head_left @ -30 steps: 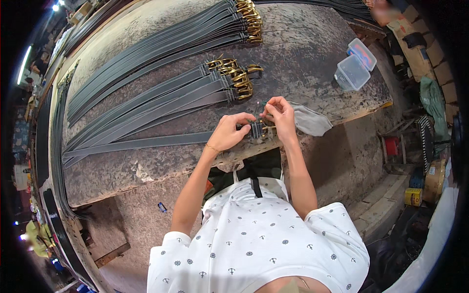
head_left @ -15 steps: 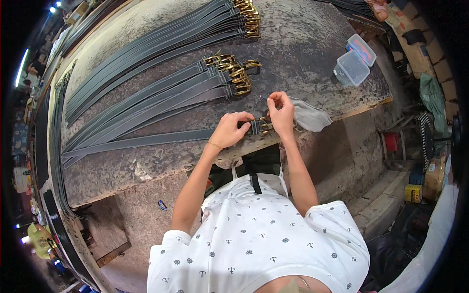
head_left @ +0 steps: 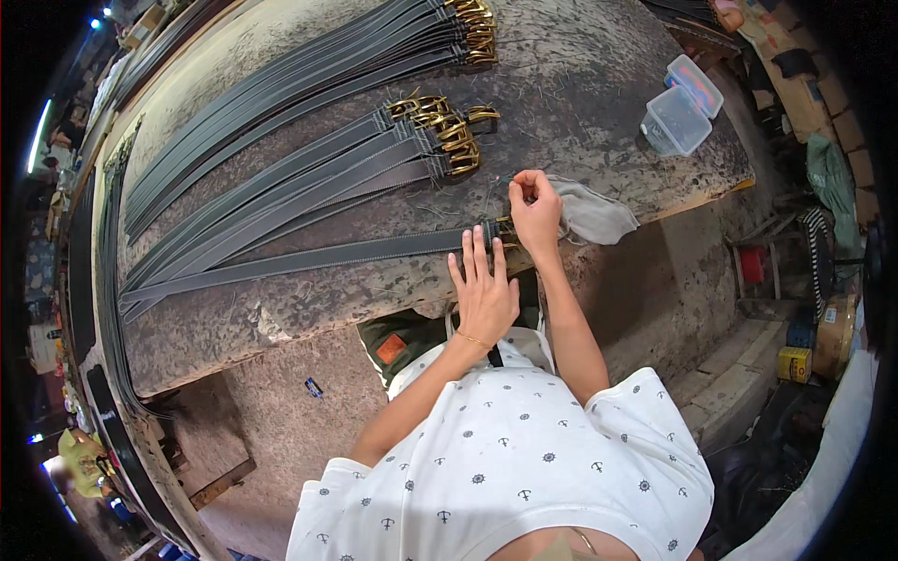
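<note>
A dark grey belt (head_left: 365,259) with light stitched edges lies along the near side of the worktable (head_left: 599,122). My left hand (head_left: 485,294) is spread, its outstretched fingertips resting over the belt close to its gold-coloured buckle (head_left: 506,231). Just right of the buckle, which it partly hides, my right hand (head_left: 536,217) has thumb and forefinger pinched together; whatever is between them is too small to make out. A crumpled pale grey cloth (head_left: 597,213) lies beside my right wrist.
Beyond the single belt lie a fanned group of belts (head_left: 327,173) and a larger bundle (head_left: 318,89), buckles toward the right. A clear plastic box (head_left: 680,120) with its lid up stands at the right. Thread scraps litter the tabletop. A wooden stool (head_left: 762,266) is beyond the table's right edge.
My left hand has drawn back from its curled grip near the buckle and turned, now flat with fingers spread over the belt. My right hand stays pinched, shifted only slightly.
</note>
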`<state>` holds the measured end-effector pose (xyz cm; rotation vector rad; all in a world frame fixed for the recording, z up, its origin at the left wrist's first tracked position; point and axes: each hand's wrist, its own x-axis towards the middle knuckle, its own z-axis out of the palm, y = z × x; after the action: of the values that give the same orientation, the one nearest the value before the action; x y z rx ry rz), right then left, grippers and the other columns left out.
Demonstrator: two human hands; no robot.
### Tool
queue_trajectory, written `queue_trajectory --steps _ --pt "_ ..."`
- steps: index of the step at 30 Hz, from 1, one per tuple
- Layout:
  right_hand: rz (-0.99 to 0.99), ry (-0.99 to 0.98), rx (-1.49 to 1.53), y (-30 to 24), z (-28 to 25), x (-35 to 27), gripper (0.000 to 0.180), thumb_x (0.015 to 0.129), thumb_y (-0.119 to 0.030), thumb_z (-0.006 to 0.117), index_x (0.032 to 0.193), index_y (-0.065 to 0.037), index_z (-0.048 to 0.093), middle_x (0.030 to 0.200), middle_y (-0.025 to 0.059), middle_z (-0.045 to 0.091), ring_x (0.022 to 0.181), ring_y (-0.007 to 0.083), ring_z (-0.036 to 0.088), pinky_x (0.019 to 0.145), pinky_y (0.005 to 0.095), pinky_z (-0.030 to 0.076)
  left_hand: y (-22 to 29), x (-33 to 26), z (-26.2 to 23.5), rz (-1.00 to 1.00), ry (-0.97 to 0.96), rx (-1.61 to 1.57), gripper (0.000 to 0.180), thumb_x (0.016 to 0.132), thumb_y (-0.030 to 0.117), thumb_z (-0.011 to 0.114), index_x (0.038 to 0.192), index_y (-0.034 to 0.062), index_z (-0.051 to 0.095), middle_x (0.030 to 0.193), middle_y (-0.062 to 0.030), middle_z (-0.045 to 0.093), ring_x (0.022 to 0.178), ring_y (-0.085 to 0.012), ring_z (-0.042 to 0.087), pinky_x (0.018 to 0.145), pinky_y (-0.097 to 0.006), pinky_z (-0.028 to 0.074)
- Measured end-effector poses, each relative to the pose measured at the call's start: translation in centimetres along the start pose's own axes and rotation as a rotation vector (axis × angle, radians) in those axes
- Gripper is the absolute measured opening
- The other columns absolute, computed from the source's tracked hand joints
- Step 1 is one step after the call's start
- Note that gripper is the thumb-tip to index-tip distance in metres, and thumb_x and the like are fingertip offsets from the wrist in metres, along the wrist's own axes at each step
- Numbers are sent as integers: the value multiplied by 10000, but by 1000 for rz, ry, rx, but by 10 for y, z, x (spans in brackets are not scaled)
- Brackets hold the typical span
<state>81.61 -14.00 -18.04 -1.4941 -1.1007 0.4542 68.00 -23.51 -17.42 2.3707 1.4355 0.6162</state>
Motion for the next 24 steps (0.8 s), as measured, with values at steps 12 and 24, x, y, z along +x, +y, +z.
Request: queue_trajectory --steps 12,24 --pt "53 -19 -10 -4 -3 -2 65 901 -30 655 935 15 623 769 13 636 681 81 563 643 258 474 -19 10 -16 39 196 -133 558 829 145 698 1327 -31 517 1298 -217 519 1318 -409 421 1093 -540 318" --pt "2 -13 -10 -8 -2 1 52 894 -24 646 919 14 622 768 46 649 674 116 598 628 281 486 -42 25 -30 147 132 183 455 858 206 668 1274 32 610 1255 -139 557 1199 -314 488 982 -500 361"
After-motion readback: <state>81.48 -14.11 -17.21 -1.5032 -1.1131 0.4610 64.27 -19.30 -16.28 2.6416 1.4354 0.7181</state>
